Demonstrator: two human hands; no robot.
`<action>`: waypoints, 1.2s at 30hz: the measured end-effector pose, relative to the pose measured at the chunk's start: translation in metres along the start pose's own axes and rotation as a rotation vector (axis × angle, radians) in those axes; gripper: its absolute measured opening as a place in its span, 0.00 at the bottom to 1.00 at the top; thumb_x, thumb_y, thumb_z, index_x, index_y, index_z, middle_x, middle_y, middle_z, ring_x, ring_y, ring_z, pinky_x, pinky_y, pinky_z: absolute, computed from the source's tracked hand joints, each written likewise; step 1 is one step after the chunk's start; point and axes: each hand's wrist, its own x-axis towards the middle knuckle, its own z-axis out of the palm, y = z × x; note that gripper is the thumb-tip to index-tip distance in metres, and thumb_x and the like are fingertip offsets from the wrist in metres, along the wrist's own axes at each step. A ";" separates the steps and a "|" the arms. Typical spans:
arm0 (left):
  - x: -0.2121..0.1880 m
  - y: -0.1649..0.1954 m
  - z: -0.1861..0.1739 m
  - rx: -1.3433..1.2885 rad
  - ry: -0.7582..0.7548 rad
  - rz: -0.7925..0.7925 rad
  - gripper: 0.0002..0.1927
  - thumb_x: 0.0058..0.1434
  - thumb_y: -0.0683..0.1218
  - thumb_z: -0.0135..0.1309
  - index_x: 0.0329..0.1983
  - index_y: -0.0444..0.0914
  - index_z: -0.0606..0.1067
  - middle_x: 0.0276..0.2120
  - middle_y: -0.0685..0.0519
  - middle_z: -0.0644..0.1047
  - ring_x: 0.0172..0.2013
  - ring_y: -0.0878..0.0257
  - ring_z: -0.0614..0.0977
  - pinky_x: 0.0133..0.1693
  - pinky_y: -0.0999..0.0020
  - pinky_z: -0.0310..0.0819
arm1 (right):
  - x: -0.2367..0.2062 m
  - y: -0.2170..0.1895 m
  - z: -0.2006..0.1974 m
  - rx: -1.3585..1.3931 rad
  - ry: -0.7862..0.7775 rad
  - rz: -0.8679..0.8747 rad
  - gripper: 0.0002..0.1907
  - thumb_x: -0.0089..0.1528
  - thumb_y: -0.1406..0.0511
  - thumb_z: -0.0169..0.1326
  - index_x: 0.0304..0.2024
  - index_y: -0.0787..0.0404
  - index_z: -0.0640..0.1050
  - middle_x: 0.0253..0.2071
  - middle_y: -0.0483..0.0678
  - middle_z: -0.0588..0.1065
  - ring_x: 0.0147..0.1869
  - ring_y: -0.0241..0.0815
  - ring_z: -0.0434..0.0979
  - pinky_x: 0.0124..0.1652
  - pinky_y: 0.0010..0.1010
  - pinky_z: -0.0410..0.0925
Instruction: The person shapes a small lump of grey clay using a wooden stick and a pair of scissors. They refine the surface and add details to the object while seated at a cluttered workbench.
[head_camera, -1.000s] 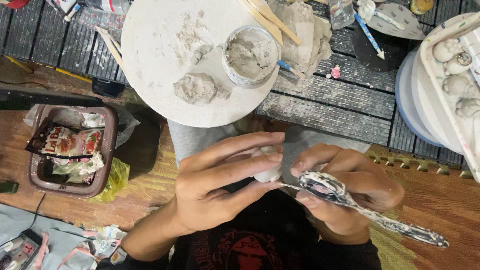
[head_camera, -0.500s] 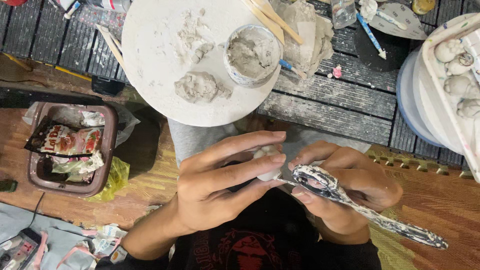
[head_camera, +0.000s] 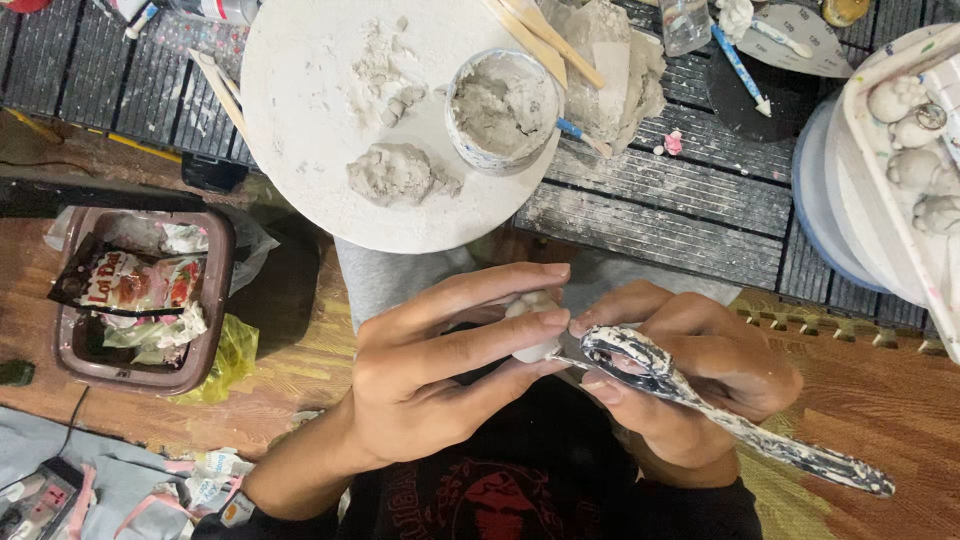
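Note:
My left hand (head_camera: 440, 370) curls around a small white clay figure (head_camera: 533, 330), held over my lap with the fingers stretched across it. My right hand (head_camera: 700, 380) grips a metal spoon-like tool (head_camera: 720, 415) crusted with white clay, its bowl end touching the figure's right side. Most of the figure is hidden by my fingers. Above the hands lies a round white board (head_camera: 310, 110) carrying a lump of grey clay (head_camera: 393, 174), some crumbs and a cup of grey slip (head_camera: 503, 108).
A brown bin (head_camera: 70, 345) with wrappers stands at the left on the wooden floor. A tray of small white clay figures (head_camera: 915, 150) rests on stacked plates at the right. Wooden sticks (head_camera: 545, 40), a blue-handled tool (head_camera: 740, 70) and plastic wrap lie on the dark slatted table.
The hands stay almost in place; the spoon tool's bowl has shifted slightly against the figure and my left fingers have closed a little more over it.

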 end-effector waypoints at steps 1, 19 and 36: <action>0.000 0.000 0.000 0.002 -0.001 -0.003 0.18 0.63 0.35 0.67 0.56 0.35 0.79 0.61 0.40 0.77 0.56 0.53 0.85 0.57 0.65 0.85 | 0.000 0.000 0.000 0.001 0.008 -0.002 0.13 0.58 0.73 0.68 0.43 0.65 0.78 0.39 0.52 0.79 0.45 0.52 0.85 0.42 0.43 0.81; -0.001 0.002 -0.001 -0.010 0.002 -0.018 0.18 0.63 0.35 0.68 0.55 0.35 0.79 0.61 0.39 0.77 0.54 0.55 0.87 0.55 0.67 0.86 | 0.001 -0.003 0.000 0.007 0.007 0.025 0.12 0.59 0.75 0.67 0.43 0.67 0.78 0.37 0.54 0.79 0.45 0.53 0.85 0.41 0.46 0.80; -0.002 0.002 -0.001 0.009 0.001 -0.003 0.18 0.62 0.36 0.69 0.55 0.35 0.80 0.60 0.40 0.78 0.53 0.56 0.87 0.54 0.68 0.86 | 0.000 -0.005 -0.001 0.044 0.022 0.036 0.13 0.58 0.77 0.66 0.44 0.66 0.79 0.37 0.52 0.78 0.43 0.52 0.85 0.38 0.43 0.80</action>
